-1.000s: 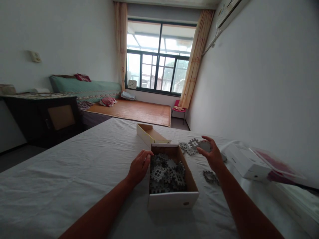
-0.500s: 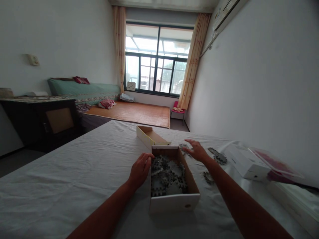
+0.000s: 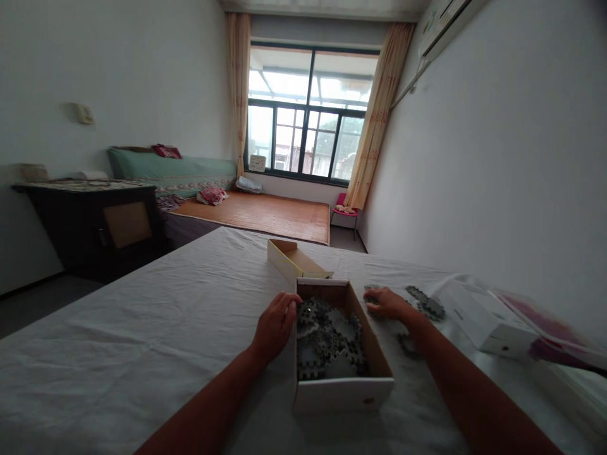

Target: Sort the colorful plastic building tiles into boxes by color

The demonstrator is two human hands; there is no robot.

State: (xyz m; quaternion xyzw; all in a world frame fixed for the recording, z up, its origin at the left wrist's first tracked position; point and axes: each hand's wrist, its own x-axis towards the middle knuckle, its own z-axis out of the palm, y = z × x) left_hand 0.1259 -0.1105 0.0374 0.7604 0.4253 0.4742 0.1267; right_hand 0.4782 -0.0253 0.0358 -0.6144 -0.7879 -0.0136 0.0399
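A white cardboard box (image 3: 342, 395) with a brown inside stands on the cloth, filled with a heap of grey toothed, gear-like pieces (image 3: 332, 338). My left hand (image 3: 275, 325) is closed on the box's left wall near its far corner, fingertips over the rim. Right of the box, my right hand (image 3: 389, 303) reaches down with curled fingers onto a grey toothed piece (image 3: 371, 291) lying on the cloth; the hand partly hides it. More grey toothed pieces (image 3: 429, 306) lie beyond my right wrist, and another (image 3: 408, 345) shows beside the forearm.
An open box lid (image 3: 298, 262) lies behind the box. Farther right are a white carton (image 3: 493, 322) and a clear plastic package with pink contents (image 3: 545, 313). White cloth (image 3: 142, 328) covers the table. A bed (image 3: 265, 215) and a dark cabinet (image 3: 90, 221) stand beyond.
My right hand has lowered from above the table onto the grey toothed piece, its fingers closing. My left hand stays on the box wall. The whole view has shifted slightly.
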